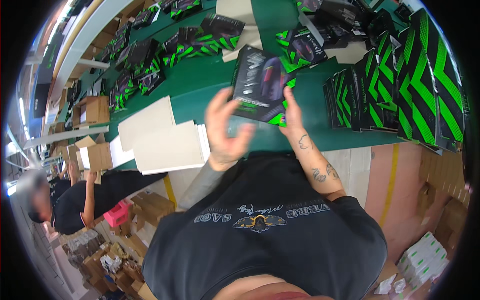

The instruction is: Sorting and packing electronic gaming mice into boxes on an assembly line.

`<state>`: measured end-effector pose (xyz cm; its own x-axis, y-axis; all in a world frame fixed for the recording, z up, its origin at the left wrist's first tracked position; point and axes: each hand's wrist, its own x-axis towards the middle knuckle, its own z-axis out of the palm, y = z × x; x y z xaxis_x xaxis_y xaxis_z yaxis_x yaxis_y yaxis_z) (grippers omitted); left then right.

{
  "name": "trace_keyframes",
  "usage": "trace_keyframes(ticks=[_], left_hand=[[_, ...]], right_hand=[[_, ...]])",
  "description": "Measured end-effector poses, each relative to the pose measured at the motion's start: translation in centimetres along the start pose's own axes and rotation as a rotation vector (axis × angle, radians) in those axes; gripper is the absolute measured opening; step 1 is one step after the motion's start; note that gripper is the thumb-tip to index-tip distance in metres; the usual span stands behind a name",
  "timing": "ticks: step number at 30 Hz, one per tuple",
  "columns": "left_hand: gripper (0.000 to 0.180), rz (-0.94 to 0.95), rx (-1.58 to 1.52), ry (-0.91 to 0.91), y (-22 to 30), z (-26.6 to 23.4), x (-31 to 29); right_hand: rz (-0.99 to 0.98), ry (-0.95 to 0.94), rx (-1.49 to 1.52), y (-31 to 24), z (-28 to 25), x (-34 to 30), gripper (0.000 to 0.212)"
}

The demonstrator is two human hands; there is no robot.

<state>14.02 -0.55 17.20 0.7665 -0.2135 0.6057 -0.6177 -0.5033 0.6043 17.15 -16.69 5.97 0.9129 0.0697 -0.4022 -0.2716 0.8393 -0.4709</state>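
Observation:
A black and green retail box [257,82] with a computer mouse pictured on its front is held up over the green table, slightly tilted. My right hand [292,111] grips its right edge, with the thumb along the front side. By the box's lower left corner is my left hand [225,131], its fingers spread and slightly blurred. Whether a left fingertip touches the box, I cannot tell. Behind the held box, another such box [301,47] lies on the table.
Stacked black and green boxes [382,85] stand on the right. Pale cardboard sheets [165,142] lie at the left table edge. More boxes [185,42] cover the far side of the green table [190,90]. A co-worker [75,205] is at the left, near open cartons [94,154].

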Motion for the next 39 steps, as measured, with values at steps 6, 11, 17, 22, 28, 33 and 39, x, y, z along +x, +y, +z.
trace_keyframes(ticks=[6, 11, 17, 22, 28, 33, 39], left_hand=[[0.02, -0.242, -0.076, 0.279, -8.8, 0.6, -0.7], [0.029, -0.506, -0.214, -0.043, -12.0, 7.6, 0.6], [0.083, -0.551, -0.237, -0.591, -15.0, 19.3, 1.2], [0.096, -0.588, -0.232, -0.346, -21.2, 23.1, 3.2], [0.092, -0.67, 0.159, -0.221, -23.4, 17.0, 1.8], [0.078, -0.721, 0.109, -0.143, -17.3, 12.0, -1.7], [0.073, -0.669, -0.181, -0.186, -14.2, 9.5, -9.0]], right_hand=[[0.033, -0.062, -0.09, 2.3, 7.1, 13.1, 0.049], [-0.611, 0.371, -1.265, -6.3, 3.3, 19.7, 0.062], [-0.476, 0.825, -1.443, -12.6, -15.5, 22.7, 0.071], [-0.474, 0.528, -1.495, -6.5, -9.9, 17.6, 0.059], [-0.309, 0.429, -0.4, -0.9, -4.9, 14.8, 0.036], [-0.093, 0.216, -0.386, -1.8, -4.9, 8.2, 0.053], [0.217, 0.012, -0.288, 0.5, -8.0, 0.7, 0.07]])
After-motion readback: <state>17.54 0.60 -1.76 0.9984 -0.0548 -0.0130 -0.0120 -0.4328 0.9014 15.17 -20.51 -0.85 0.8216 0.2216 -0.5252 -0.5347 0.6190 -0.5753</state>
